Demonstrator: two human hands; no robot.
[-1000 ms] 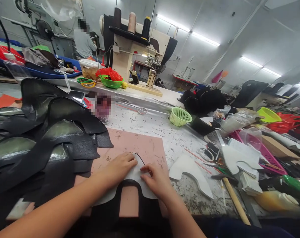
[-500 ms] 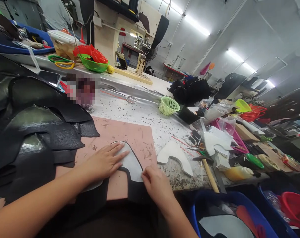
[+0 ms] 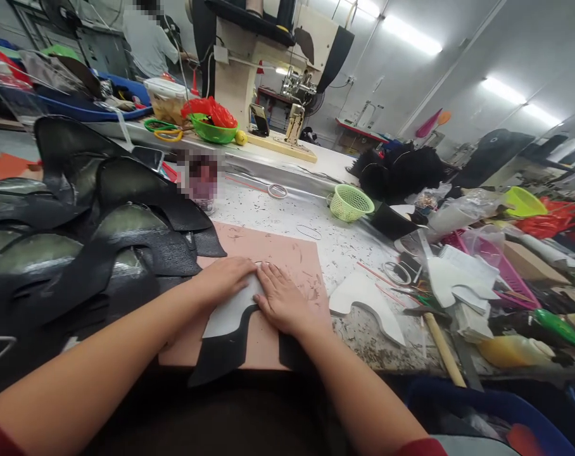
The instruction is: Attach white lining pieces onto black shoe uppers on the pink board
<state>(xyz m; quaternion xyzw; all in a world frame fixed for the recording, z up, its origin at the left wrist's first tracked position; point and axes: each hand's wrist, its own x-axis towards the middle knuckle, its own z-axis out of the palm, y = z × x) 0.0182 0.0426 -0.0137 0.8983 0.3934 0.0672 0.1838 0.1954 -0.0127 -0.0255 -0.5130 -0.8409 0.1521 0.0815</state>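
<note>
My left hand (image 3: 225,277) and my right hand (image 3: 282,303) lie flat, side by side, on a white U-shaped lining piece (image 3: 228,316) that sits on top of a black shoe-upper piece (image 3: 221,354). Both pieces rest on a pink cutting mat (image 3: 297,259) at the near edge of the speckled worktable (image 3: 278,221). The fingers of both hands are stretched out and press down on the white piece. The top of the white piece is hidden under my hands.
A pile of black upper pieces (image 3: 78,240) fills the left. A second white cut piece (image 3: 368,304), a hammer handle (image 3: 439,348), scissors, bottles and a pink tray (image 3: 510,278) crowd the right. A green basket (image 3: 350,204) and a sewing machine (image 3: 263,69) stand behind. A person (image 3: 147,38) stands far back.
My right hand has moved from the piece's right edge up next to the left hand and flattened on it. The view has swung back to the left.
</note>
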